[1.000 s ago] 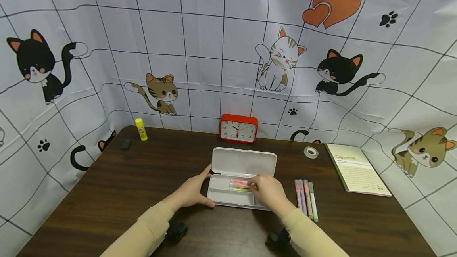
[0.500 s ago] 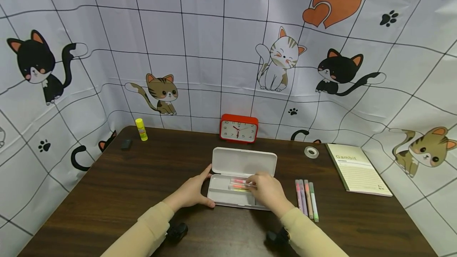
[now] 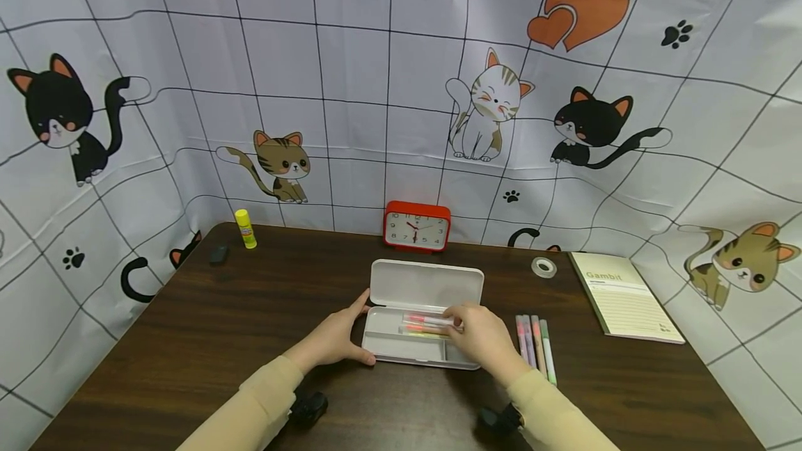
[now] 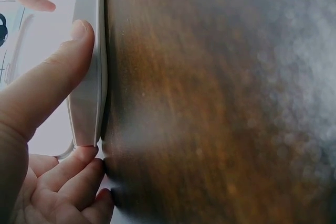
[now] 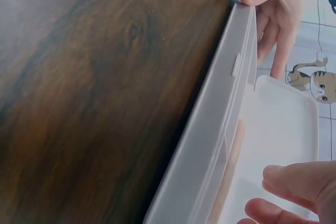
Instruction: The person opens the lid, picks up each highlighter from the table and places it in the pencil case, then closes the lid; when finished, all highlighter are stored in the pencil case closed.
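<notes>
An open white pencil case [image 3: 401, 348] lies on the table with its lid [image 3: 427, 285] raised at the back. Several clear-barrelled pens with pink, orange and yellow colouring [image 3: 421, 326] lie in its rear compartment. My left hand [image 3: 332, 336] grips the left end of the case. In the left wrist view its thumb [image 4: 63, 61] presses the front side and the fingers bear on the end. Over the right part of the case, my right hand [image 3: 481, 336] is at the pens' right ends. The right wrist view shows its thumb and finger [image 5: 278, 213] apart, nothing visible between them.
To the right of the case several markers [image 3: 536, 346] lie side by side. Farther back are a tape roll [image 3: 535, 268] and a notepad [image 3: 626, 298]. A red alarm clock [image 3: 416, 226] stands behind the lid. A glue stick [image 3: 246, 230] and a small dark block [image 3: 218, 255] are back left.
My right hand has shifted slightly right along the pens, and more of their right ends shows. The left hand has stayed at the case's left end.
</notes>
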`<state>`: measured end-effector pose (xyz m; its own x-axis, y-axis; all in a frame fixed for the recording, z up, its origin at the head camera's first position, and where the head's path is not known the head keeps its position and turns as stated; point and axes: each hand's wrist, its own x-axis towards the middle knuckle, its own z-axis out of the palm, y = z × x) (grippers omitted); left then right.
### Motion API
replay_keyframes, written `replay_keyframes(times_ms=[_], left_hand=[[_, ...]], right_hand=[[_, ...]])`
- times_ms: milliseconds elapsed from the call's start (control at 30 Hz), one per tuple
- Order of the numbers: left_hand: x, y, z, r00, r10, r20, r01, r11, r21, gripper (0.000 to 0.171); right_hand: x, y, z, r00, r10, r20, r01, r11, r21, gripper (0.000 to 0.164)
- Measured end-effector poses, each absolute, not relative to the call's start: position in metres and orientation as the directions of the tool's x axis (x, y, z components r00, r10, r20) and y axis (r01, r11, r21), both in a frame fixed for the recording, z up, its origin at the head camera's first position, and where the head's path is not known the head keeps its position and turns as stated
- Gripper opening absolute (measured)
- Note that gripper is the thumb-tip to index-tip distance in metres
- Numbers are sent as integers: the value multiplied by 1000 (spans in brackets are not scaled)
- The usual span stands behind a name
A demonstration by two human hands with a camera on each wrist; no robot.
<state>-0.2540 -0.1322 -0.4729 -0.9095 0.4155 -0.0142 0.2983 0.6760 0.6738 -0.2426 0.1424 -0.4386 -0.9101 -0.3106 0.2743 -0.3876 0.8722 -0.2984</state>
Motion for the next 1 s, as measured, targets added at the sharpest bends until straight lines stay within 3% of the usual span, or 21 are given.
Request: replay_keyframes(times_ms=[567, 1000], left_hand=[[-255, -131, -474, -912, 408, -26, 291, 691, 662, 124], [-254, -132, -473, -915, 403, -30, 283, 692, 664, 124]], right_hand=[[-234, 188, -440, -944, -229, 235, -306, 875, -374, 13], [-227, 233, -438, -966, -150, 208, -218, 907, -360, 15]])
